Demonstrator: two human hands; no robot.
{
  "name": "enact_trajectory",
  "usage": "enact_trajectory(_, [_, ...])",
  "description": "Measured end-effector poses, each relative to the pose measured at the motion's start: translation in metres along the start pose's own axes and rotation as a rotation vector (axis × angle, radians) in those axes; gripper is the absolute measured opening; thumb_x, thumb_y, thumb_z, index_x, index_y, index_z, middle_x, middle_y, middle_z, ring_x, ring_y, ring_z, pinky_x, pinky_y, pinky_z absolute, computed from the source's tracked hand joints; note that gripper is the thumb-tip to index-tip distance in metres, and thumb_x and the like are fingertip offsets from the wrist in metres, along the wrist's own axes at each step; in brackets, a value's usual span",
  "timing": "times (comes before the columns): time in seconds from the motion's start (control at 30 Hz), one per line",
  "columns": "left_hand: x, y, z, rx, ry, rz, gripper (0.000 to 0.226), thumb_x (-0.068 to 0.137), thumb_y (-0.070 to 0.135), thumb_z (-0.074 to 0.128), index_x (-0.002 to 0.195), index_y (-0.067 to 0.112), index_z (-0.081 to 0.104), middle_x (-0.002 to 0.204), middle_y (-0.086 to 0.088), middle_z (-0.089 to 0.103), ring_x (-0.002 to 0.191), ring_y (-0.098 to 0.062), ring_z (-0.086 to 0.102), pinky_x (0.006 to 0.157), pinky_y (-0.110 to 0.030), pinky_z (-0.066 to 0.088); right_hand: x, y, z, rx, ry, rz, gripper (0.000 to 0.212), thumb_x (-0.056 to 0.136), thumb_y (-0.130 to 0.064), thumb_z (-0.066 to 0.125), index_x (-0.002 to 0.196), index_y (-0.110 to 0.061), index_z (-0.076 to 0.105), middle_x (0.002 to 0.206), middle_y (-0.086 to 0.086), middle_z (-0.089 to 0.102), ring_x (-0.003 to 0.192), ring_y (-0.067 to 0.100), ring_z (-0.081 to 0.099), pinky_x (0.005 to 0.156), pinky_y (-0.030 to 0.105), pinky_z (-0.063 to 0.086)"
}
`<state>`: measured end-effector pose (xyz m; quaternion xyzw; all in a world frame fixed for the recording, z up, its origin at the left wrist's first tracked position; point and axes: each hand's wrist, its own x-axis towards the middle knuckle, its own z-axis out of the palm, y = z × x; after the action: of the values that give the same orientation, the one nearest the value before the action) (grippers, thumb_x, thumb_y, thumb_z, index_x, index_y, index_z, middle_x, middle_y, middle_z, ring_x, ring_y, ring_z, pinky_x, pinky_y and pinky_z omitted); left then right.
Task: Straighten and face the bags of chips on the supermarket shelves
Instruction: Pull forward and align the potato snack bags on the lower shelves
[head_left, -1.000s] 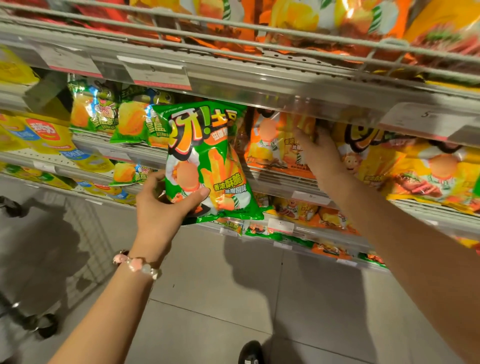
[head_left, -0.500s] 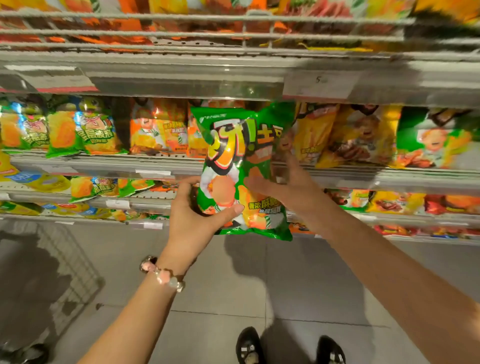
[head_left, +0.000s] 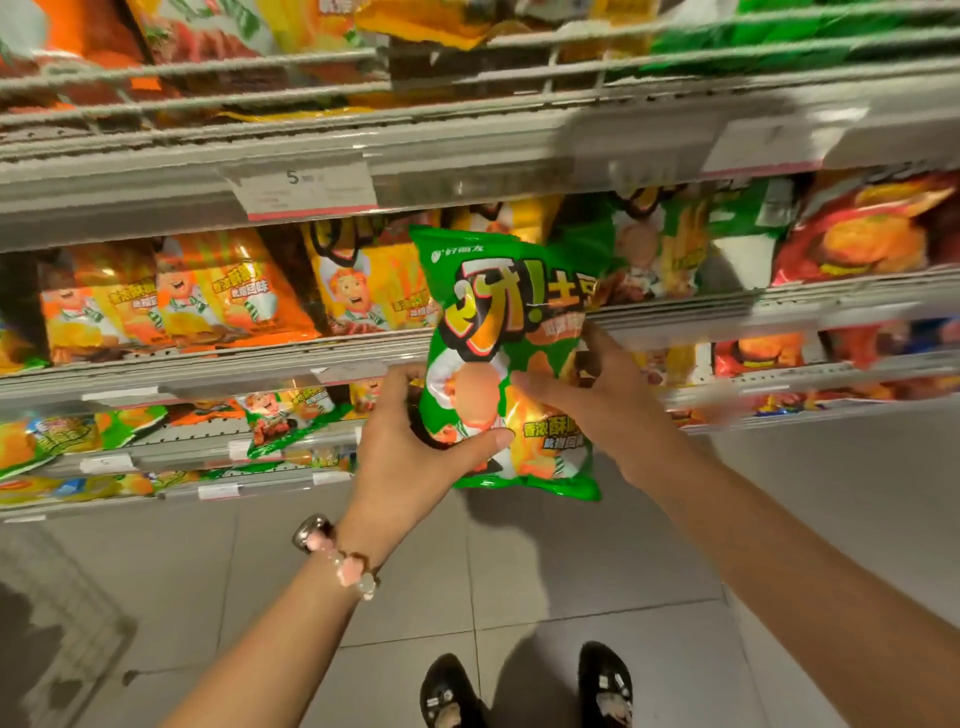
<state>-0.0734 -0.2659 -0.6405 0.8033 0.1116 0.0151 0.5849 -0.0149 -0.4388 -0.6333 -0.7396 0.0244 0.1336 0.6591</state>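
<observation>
At left of frame, orange chip bags (head_left: 176, 296) lean on the middle shelf (head_left: 208, 364). A beaded bracelet (head_left: 343, 558) sits on the left wrist. The left hand (head_left: 410, 447) clamps its grip on the lower left edge of the green chip bag (head_left: 509, 364), thumb across the front. The bag is held upright at frame centre, in front of the shelf edge. The right hand (head_left: 613, 410) pinches the bag's right side, thumb on front. Red bags (head_left: 872, 234) sit far right.
</observation>
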Motion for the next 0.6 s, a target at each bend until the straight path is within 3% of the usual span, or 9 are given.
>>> enact_trajectory(0.13, [0.011,0.018,0.047,0.057,-0.090,0.008,0.066,0.045,0.046,0.082,0.100,0.029,0.049,0.100,0.008,0.066,0.091,-0.002,0.063,0.081,-0.030,0.054,0.006,0.004,-0.055,-0.018,0.053,-0.005,0.035,0.074,-0.011,0.079,0.097,-0.030,0.058,0.077,-0.023,0.070,0.074,-0.008,0.065,0.061,0.008,0.048])
enact_trajectory(0.23, [0.024,0.031,0.067,0.227,-0.088,0.117,0.081,0.040,0.056,0.079,0.110,0.027,0.049,0.107,0.010,0.058,0.097,-0.001,0.054,0.086,-0.018,0.044,0.016,0.003,-0.100,-0.005,0.123,-0.009,0.029,0.076,-0.009,0.076,0.094,-0.026,0.060,0.069,-0.028,0.068,0.066,-0.012,0.063,0.054,0.004,0.044])
enact_trajectory(0.3, [0.036,0.038,0.074,0.438,-0.029,0.273,0.098,0.043,0.061,0.078,0.125,0.015,0.049,0.120,0.000,0.050,0.112,-0.013,0.046,0.095,-0.026,0.038,0.023,0.003,-0.132,0.000,0.171,-0.006,0.029,0.076,-0.010,0.077,0.092,-0.027,0.060,0.073,-0.023,0.071,0.070,-0.008,0.065,0.057,0.008,0.048])
enact_trajectory(0.4, [0.062,0.040,0.085,0.811,0.066,0.364,0.120,0.047,0.050,0.090,0.146,0.008,0.034,0.150,-0.022,0.026,0.140,-0.041,0.021,0.111,-0.054,0.025,0.037,0.001,-0.173,-0.008,0.249,-0.003,0.042,0.075,-0.016,0.078,0.111,-0.022,0.057,0.098,-0.010,0.071,0.091,0.007,0.067,0.076,0.024,0.053])
enact_trajectory(0.5, [0.084,0.038,0.097,1.033,0.005,0.267,0.133,0.053,0.047,0.089,0.153,0.017,0.007,0.160,-0.016,-0.005,0.146,-0.038,-0.008,0.114,-0.059,0.011,0.056,-0.006,-0.204,-0.023,0.337,-0.042,0.039,0.076,-0.017,0.078,0.110,-0.020,0.060,0.099,-0.010,0.069,0.088,0.002,0.066,0.074,0.021,0.049])
enact_trajectory(0.6, [0.099,0.029,0.106,1.123,-0.050,0.202,0.135,0.058,0.050,0.086,0.153,0.022,-0.006,0.160,-0.010,-0.016,0.146,-0.033,-0.015,0.114,-0.058,0.010,0.074,-0.013,-0.223,-0.019,0.375,-0.109,0.027,0.078,-0.014,0.075,0.099,-0.022,0.060,0.091,-0.017,0.067,0.077,-0.008,0.065,0.066,0.013,0.049])
